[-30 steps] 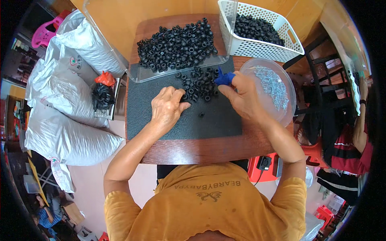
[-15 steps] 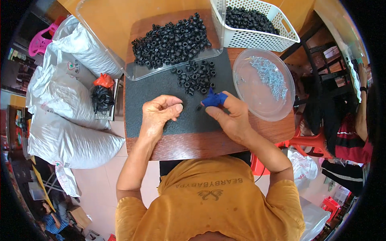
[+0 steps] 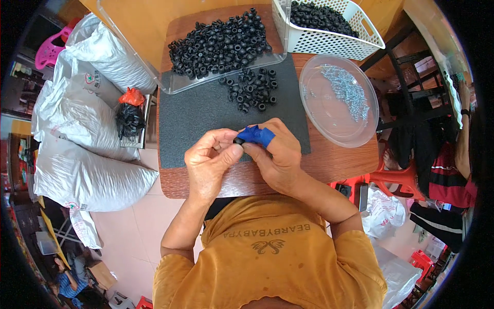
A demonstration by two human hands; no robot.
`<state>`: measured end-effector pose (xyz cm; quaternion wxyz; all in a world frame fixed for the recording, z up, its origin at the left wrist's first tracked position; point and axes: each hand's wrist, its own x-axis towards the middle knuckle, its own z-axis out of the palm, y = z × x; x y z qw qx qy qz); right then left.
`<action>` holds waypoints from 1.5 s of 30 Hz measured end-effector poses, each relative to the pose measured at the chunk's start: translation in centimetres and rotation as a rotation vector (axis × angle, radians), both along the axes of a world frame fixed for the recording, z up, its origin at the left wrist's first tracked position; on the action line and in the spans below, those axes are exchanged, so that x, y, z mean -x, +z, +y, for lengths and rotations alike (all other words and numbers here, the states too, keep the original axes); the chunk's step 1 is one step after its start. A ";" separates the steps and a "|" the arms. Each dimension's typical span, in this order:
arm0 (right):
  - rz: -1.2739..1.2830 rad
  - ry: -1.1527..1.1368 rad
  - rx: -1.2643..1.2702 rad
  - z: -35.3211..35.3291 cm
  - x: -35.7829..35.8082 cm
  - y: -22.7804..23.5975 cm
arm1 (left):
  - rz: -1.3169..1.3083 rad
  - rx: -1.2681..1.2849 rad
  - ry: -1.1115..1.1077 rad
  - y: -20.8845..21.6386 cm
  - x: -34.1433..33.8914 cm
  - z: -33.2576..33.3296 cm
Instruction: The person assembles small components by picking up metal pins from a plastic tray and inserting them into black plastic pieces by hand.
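Observation:
My left hand [image 3: 208,162] and my right hand [image 3: 280,157] meet over the near edge of the table. Between their fingertips they pinch a small round black part [image 3: 238,140], mostly hidden by the fingers. A blue wrap [image 3: 257,135] covers the index finger of my right hand. Beyond my hands, a loose pile of small hollow black parts [image 3: 252,90] lies on the dark grey mat [image 3: 193,116]. A clear plastic bin [image 3: 177,88], tipped toward me, holds many more of them.
To the right, a round clear plastic lid [image 3: 334,126] carries small shiny bluish pieces. Behind it stands a white perforated basket [image 3: 329,46] of black parts. Big white sacks [image 3: 92,170] crowd the floor at left. A red stool [image 3: 396,177] and another person's arm are at right.
My hands have come together, the right moving left and toward me. The small black part is now pinched between them. The view has shifted slightly.

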<state>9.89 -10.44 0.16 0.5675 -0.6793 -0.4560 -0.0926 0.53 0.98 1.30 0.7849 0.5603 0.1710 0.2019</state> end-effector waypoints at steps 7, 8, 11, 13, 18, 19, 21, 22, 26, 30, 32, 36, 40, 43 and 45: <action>0.348 0.027 -0.036 -0.9 1.4 0.4 | 0.000 -0.854 0.081 0.7 0.6 -0.4; 0.349 0.030 -0.036 -1.1 1.6 0.5 | 0.002 -0.854 0.083 0.8 0.5 -0.2; 0.582 0.070 0.040 -1.7 1.7 0.9 | -0.125 -1.266 0.115 1.2 0.4 -0.1; 0.781 0.097 0.010 -1.8 1.9 0.9 | -0.087 -1.347 0.076 1.6 0.6 -0.4; 0.987 0.152 -0.019 -2.3 2.5 0.6 | -0.073 -1.325 0.066 1.4 0.9 -0.8; 1.039 0.169 -0.033 -2.3 2.7 0.6 | -0.047 -1.337 0.062 1.3 1.1 -0.9; 1.086 0.168 -0.063 -2.4 3.3 0.4 | -0.044 -1.336 0.054 1.1 1.6 -1.1; 1.133 0.170 -0.093 -2.4 3.5 0.2 | -0.039 -1.336 0.048 1.0 1.8 -1.1; 1.244 0.197 -0.043 -2.9 3.6 -0.3 | -0.070 -1.239 0.015 0.5 2.2 -0.6; 1.394 0.270 -0.091 -2.9 3.4 -0.1 | -0.056 -0.918 -0.028 -0.1 2.3 -0.8; 1.423 0.295 -0.114 -2.7 3.4 -0.1 | -0.054 -0.827 -0.035 -0.3 2.3 -1.1; 1.380 0.244 -0.110 -2.6 3.4 0.1 | -0.051 -0.543 -0.052 -0.7 1.7 -1.6; 1.067 0.144 0.124 -3.6 2.2 -0.3 | -0.034 -0.454 -0.059 -2.5 1.6 -1.5; 0.832 -0.034 0.046 -4.7 -0.8 0.7 | 0.059 -0.329 -0.005 -3.6 1.4 -1.6; 0.396 -0.265 0.250 -6.2 -4.4 2.0 | 0.076 -0.260 0.001 -3.9 1.2 -1.3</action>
